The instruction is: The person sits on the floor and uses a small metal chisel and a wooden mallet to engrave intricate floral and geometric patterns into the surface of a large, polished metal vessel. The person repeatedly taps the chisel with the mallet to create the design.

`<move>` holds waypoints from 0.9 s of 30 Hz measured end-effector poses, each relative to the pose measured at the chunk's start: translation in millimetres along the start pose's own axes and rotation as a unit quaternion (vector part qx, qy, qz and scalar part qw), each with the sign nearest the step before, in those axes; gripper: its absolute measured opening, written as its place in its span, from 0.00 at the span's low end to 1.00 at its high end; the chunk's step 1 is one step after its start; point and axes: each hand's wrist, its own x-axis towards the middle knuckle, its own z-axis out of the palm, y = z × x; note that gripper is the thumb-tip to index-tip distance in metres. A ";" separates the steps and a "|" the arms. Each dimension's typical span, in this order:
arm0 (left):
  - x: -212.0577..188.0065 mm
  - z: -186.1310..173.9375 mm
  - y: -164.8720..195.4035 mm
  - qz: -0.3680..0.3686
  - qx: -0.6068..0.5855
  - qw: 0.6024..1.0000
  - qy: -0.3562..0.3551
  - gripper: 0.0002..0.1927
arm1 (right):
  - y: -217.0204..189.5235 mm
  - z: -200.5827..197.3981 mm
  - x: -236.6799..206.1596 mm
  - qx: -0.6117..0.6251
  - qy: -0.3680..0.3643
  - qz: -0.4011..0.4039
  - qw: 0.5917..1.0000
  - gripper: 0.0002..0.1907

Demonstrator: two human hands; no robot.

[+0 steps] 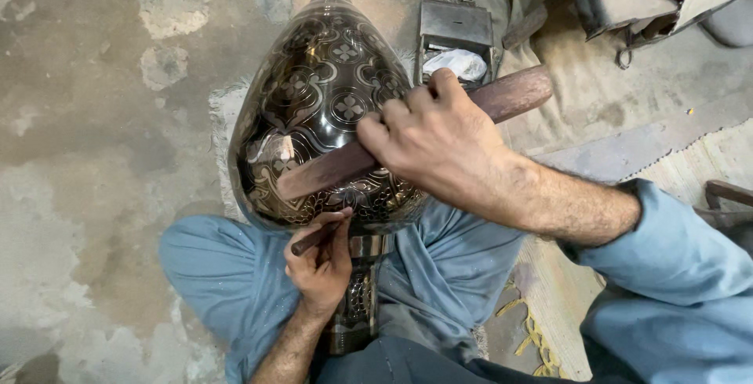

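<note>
Cracked concrete floor (94, 156) underneath. I had the engraved metal vase (321, 117) in my lap, neck pointing away. Right hand (431, 145) gripped a wooden mallet (510, 94) across the vase's belly; left hand (320, 262) pinched a chisel (312, 240) at its near edge.

Soft, even daylight fills the scene, casting only faint shadows. Pale glare streaks the glossy engraved vase (321, 109). Focus is sharp at the centre; wide-angle distortion bends the edges.
</note>
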 end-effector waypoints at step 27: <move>15.6 -32.6 -2.1 0.058 0.306 0.940 -0.137 0.18 | -3.8 -30.7 -6.5 0.103 0.063 -0.048 0.992 0.09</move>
